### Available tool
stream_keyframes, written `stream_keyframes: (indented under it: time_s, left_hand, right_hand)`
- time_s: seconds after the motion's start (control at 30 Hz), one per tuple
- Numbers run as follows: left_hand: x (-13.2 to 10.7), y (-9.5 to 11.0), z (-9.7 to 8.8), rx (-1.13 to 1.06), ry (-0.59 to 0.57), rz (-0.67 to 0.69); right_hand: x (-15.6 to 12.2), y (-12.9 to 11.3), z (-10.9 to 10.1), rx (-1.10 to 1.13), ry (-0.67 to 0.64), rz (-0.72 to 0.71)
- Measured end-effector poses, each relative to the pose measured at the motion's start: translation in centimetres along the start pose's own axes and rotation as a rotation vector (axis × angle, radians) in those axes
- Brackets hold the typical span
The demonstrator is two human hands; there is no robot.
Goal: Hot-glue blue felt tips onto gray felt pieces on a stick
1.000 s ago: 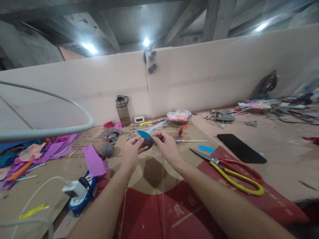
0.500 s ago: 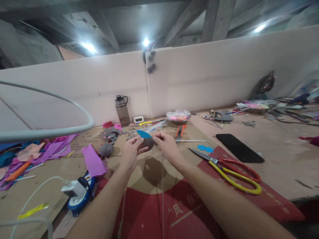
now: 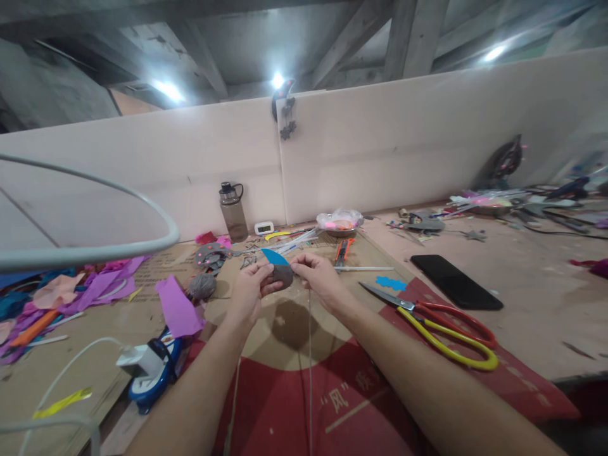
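Note:
My left hand (image 3: 249,292) and my right hand (image 3: 317,275) meet above the table's middle, both pinched on a small dark grey felt ball (image 3: 283,274) with a blue leaf-shaped piece (image 3: 274,256) stuck to its top. A thin white thread (image 3: 310,354) hangs down from my right hand's fingers toward me. Both hands' fingers are closed around the ball. A grey yarn ball (image 3: 203,285) lies just left of my left hand.
Yellow-and-red scissors (image 3: 437,329) lie to the right, a black phone (image 3: 456,282) beyond them. A purple paper piece (image 3: 178,308) and a blue-white device (image 3: 149,370) lie left. A water bottle (image 3: 234,212), a bowl with a bag (image 3: 340,221) and an orange cutter (image 3: 342,250) stand farther back.
Both hands hold nearly the same spot; the ball and blue piece have shifted only slightly between frames.

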State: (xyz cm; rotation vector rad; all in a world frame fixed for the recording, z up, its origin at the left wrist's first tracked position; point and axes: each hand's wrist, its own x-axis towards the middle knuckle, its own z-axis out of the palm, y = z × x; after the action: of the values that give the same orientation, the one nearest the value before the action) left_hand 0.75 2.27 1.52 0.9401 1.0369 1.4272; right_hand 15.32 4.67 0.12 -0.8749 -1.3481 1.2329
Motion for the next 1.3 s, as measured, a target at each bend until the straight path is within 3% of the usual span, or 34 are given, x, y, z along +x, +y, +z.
stream_keyframes:
  time_s: [0.13, 0.3, 0.67, 0.93, 1.07, 1.3]
  left_hand:
    - [0.2, 0.0, -0.4, -0.009, -0.055, -0.025]
    - [0.8, 0.0, -1.0, -0.046, -0.078, -0.153]
    - [0.6, 0.0, -1.0, -0.154, -0.136, -0.256]
    - [0.6, -0.2, -1.0, -0.159, -0.187, -0.179]
    - [0.3, -0.1, -0.3, -0.092, -0.177, -0.050]
    - [-0.9, -0.4, 1.1, -0.034, -0.194, 0.083]
  right_hand:
    - [0.1, 0.1, -0.5, 0.010, -0.072, -0.017]
    - [-0.2, -0.4, -0.6, -0.057, -0.115, -0.128]
    - [-2.3, -1.0, 0.4, -0.234, -0.026, -0.374]
    - [-3.1, -1.3, 0.7, -0.425, -0.102, -0.595]
    - [-3.0, -0.6, 1.1, -0.455, -0.106, -0.641]
    - [-2.3, 0.6, 1.2, -0.525, -0.022, -0.715]
